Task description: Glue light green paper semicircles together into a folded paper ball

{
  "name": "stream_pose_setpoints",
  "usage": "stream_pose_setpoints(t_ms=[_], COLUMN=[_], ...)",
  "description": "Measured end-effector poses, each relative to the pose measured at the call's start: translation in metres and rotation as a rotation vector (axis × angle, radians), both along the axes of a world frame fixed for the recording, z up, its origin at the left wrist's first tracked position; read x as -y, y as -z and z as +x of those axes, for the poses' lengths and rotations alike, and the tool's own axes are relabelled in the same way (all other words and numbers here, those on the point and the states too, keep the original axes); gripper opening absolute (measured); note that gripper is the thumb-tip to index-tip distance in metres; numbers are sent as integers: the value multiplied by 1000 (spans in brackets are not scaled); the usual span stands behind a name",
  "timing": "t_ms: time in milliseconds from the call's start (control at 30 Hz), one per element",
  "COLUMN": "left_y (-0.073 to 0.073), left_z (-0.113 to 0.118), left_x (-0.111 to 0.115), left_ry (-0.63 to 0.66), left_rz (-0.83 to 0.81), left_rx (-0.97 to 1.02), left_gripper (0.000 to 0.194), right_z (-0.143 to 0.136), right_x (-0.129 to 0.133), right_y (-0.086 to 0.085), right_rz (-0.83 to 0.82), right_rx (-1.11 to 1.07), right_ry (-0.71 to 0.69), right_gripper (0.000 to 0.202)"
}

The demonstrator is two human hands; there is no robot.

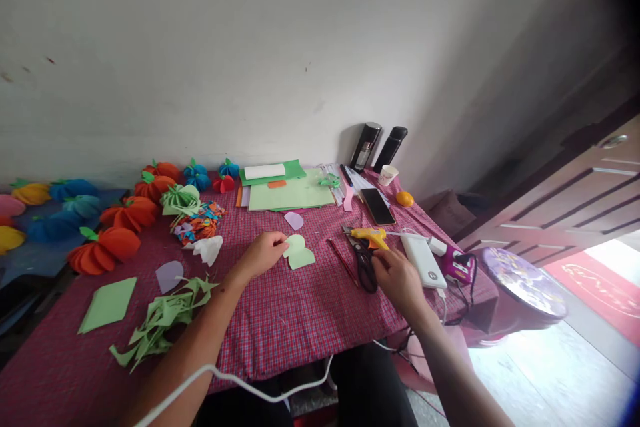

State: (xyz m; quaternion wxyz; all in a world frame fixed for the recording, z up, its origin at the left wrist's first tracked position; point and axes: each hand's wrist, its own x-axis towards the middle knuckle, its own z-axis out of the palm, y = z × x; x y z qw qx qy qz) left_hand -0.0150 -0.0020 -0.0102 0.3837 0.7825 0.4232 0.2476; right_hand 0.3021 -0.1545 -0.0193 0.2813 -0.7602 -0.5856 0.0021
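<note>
Gripping a glue gun (369, 234), right hand (399, 273) curls; left hand (265, 250) pinches green paper (295, 245).

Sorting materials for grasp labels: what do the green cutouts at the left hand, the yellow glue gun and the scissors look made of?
Green cutouts: paper or thin card, matte; flat, thin, clean-edged.
Yellow glue gun: body probably hard plastic; evenly coloured, moulded-looking shape.
Scissors: dark loop handles, likely plastic; blade material and finish too unclear to call.
</note>
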Motion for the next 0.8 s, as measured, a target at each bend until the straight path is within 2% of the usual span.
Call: stream_pose_setpoints(t_ms=[100,267,333,433,500,567,667,800], left_y=[0,3,5,4,-1,-9,-19,-19], left_z=[-2,-8,-10,-14,-20,-28,-37,-38], left_x=[-1,-8,-11,-13,-12,-11,-9,-9], left_ry=[-64,-172,-209,-232,-146,47,330,498], left_rz=[19,29,2,-94,-155,-199,-262,-278], left_rx=[50,116,137,238,329,355,261,91], left_gripper=[25,24,22,18,16,16,8,8], right_z=[26,42,43,42,36,26,4,-25], right_x=[-12,-37,-41,-38,-31,-25,-24,-35], right_y=[-5,-7,-4,-5,-12,-23,-39,-41], right_rz=[-74,-332,-343,-246,-124,-52,-152,-277], right_rx=[211,172,131,21,-144,-395,-715,-792], right_ry=[162,100,88,180,214,107,-128,-287], right_gripper=[31,31,30,28,28,32,31,31])
